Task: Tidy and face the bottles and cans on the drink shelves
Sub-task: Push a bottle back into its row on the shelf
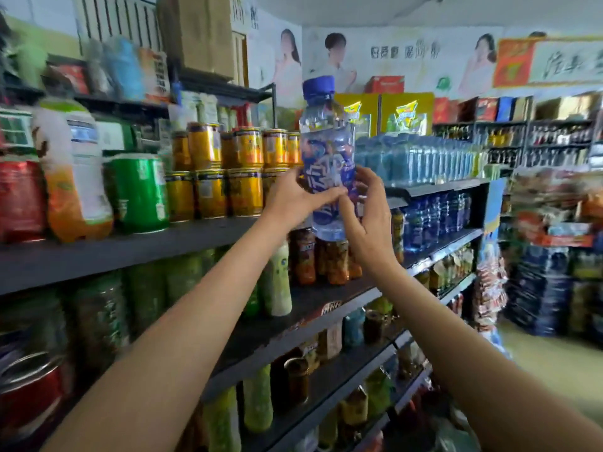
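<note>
Bottle (328, 164) first: a clear one with a blue cap and a blue-and-white label, held upright in the air in front of the shelving rather than standing on any board. Both hands are on its lower half. The left hand (295, 199) wraps it from the left side, fingers curled across the label, while the right hand (370, 216) closes on it from the right and a little lower, thumb and fingertips pinching near the label's lower edge. Two hands on opposite sides suggest the bottle is being turned about its own axis so that the label faces out, or steadied before being set in a row; which of the two I cannot tell.

Just left of the left hand stand stacked yellow cans (244, 171), two tiers high, close enough that a sideways swing could knock them. Beyond the right hand runs a long row of pale blue bottles (421, 158), likely where this one belongs, judging by colour. Directly under the hands, on the next shelf (326, 298) down, sit orange-brown bottles (336, 262). Further left of the left arm are a green can (140, 194) and a big orange bottle (76, 177).
</note>
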The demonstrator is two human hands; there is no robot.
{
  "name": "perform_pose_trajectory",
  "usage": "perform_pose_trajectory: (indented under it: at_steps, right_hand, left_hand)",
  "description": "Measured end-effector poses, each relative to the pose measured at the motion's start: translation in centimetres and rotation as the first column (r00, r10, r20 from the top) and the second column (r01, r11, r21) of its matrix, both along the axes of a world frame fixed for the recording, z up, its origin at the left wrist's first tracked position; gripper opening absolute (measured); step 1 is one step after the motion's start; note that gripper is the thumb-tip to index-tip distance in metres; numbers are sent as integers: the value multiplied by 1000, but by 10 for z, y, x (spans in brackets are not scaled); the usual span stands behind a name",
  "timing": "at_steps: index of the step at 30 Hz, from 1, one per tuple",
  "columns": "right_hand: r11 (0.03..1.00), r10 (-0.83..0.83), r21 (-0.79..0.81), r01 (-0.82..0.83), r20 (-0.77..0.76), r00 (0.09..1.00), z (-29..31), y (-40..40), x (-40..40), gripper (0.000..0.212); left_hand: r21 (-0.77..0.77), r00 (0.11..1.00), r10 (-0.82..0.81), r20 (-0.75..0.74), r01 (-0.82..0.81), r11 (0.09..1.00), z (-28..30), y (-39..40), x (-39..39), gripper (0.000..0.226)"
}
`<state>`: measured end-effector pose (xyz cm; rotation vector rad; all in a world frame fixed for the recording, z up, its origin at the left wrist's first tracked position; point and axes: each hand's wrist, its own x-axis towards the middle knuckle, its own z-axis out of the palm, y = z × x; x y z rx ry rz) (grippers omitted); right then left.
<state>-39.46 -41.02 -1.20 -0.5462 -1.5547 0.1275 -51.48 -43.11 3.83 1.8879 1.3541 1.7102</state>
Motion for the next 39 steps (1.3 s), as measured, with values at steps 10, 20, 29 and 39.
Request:
perform_pose_trajectory:
  at_steps: [10,20,29,39]
  right_hand:
    - [952,-146,-245,181,154,977,-71,226,150,72]
    - [891,-92,-412,193,253,963,-138,453,283,71]
    - [812,129,-577,84,318,939,-154,543,271,73]
    - [772,339,-627,104,546,766,-143,578,279,76]
  left_hand:
    - [-120,940,-13,-342,-30,992,-69,207,147,67]
    - [-533,987,137,-78,-157,832,-151,412,235,59]
    - [-458,809,568,-149,-566,686,-159,477,253,52]
    - [-556,726,573,-381,-675,485,-168,504,278,88]
